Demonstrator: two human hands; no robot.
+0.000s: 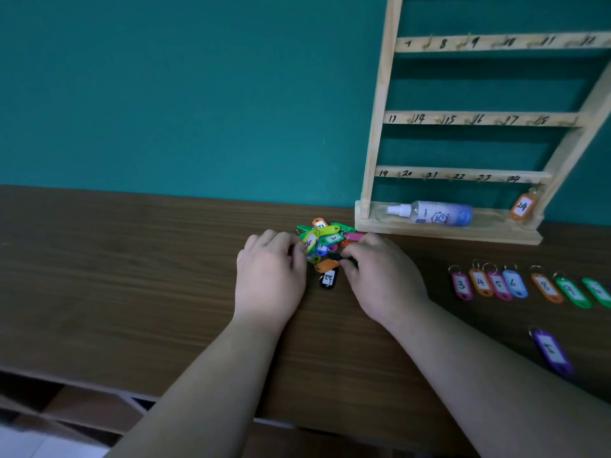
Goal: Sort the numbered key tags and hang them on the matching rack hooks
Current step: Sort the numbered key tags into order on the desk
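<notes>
A heap of coloured numbered key tags [322, 241] lies on the wooden table [132, 276], just left of the rack's base. My left hand [269, 276] touches the heap's left side with curled fingers. My right hand [383, 276] pinches a dark tag [337, 257] at the heap's right side. A black tag [328, 279] lies between my hands. The wooden rack [380, 127] stands against the wall with numbered hook rails. An orange tag marked 24 [522, 206] hangs on its bottom right hook. A row of sorted tags [496, 284] lies to the right.
A clear spray bottle [433, 213] lies in the rack's base tray. A purple tag [550, 350] lies alone at the right, nearer to me. The teal wall rises behind the table. The table's front edge runs below my forearms.
</notes>
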